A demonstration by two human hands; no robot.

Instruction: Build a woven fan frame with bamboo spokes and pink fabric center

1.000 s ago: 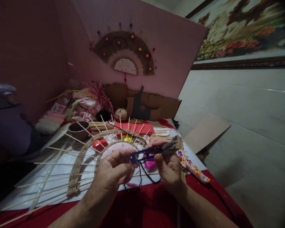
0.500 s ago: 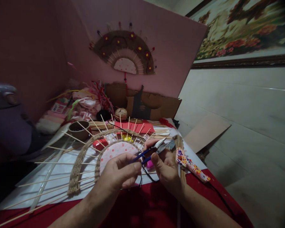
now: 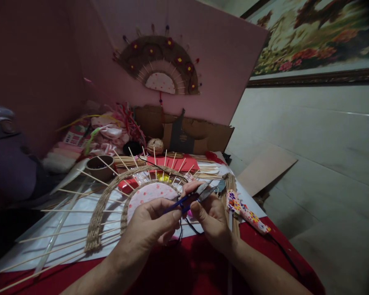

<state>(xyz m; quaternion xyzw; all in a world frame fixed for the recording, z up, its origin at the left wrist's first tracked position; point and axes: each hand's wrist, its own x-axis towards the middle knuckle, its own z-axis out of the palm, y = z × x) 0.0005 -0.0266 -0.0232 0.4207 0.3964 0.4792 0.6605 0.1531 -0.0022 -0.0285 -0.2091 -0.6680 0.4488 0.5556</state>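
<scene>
Blue-handled scissors are held between my two hands, blades pointing up and right. My left hand pinches the handle end with thumb and fingers. My right hand is curled round the blade side, its thumb near the pivot. A thin black cord hangs below the hands; where its upper end goes is hidden. Behind my hands lies a fan-shaped frame of thin sticks with a woven twine band and a pink dotted half-round panel, partly covered by my left hand.
A patterned glue gun lies at the right with its cable trailing forward. A cardboard roll, twine ball, red paper and pink cloth sit behind. A finished fan hangs on the pink board.
The scissor blades have turned slightly and look closer together. Both hands keep nearly the same place, and the whole view has shifted a little.
</scene>
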